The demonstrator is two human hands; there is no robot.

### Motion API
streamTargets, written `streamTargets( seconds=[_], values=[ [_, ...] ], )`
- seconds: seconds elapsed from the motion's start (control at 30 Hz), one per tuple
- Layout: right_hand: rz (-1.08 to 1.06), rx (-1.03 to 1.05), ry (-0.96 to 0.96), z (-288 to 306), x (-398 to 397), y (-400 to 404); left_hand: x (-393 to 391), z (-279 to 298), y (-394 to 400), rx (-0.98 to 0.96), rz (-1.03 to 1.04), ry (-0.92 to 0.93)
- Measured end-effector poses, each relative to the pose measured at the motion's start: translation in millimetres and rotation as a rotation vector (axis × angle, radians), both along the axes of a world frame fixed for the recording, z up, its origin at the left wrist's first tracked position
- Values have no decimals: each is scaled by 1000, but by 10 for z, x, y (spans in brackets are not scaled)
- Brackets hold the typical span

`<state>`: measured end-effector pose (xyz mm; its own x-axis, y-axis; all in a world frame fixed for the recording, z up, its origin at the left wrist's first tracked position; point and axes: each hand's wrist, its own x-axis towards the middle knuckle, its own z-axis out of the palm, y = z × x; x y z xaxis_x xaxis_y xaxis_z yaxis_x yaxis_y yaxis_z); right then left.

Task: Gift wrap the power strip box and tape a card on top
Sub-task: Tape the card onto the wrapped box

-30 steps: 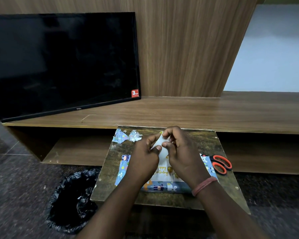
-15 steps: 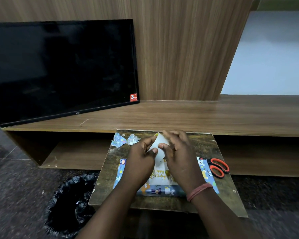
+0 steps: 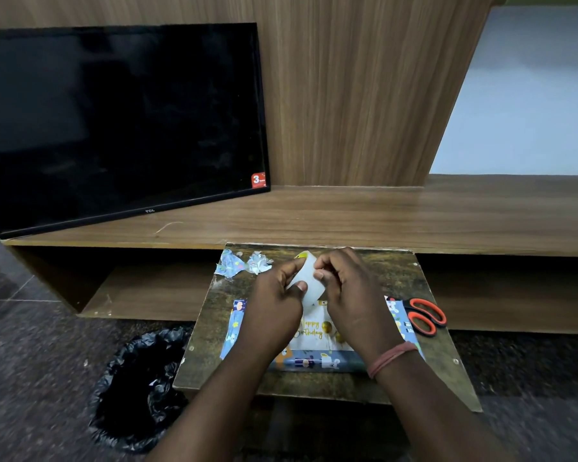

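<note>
Head view, sweeping from the left: a black TV [image 3: 121, 121] leans on the long wooden shelf [image 3: 347, 215], and down on the floor sits a bin with a black liner [image 3: 137, 391]. On to the small dark table [image 3: 211, 331], where 2 crumpled scraps of wrapping paper [image 3: 242, 264] lie at its far left corner. Centre stage, the left hand [image 3: 274, 305] and right hand [image 3: 354, 295] are close together, both pinching a roll of clear tape [image 3: 306, 281] between thumb and fingers, held just above the wrapped box [image 3: 311, 361]. That box lies flat on the table in blue cartoon paper, with a white "Happy Birthday" card [image 3: 314, 331] resting on top, partly hidden by the wrists. Right of the box, orange-handled scissors [image 3: 426, 316] lie on the table.
</note>
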<state>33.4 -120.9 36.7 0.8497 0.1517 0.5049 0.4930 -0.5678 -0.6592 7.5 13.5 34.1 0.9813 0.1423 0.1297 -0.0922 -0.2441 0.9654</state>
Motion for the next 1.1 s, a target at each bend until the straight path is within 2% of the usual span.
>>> streamTargets(
  seconds=[0.4, 0.63, 0.83, 1.0, 1.1],
  values=[
    [-22, 77, 5, 30, -82, 64, 19, 15, 22, 38, 12, -15],
    [11, -2, -51, 33, -80, 44, -9, 18, 45, 31, 5, -35],
    [43, 17, -16, 66, -56, -8, -4, 85, 82, 24, -26, -49],
    [-46, -19, -150, 77, -59, -24, -25, 84, 48, 93, -29, -87],
    [-77, -7, -168, 76, -54, -14, -30, 81, 31, 127, -26, -94]
  ],
)
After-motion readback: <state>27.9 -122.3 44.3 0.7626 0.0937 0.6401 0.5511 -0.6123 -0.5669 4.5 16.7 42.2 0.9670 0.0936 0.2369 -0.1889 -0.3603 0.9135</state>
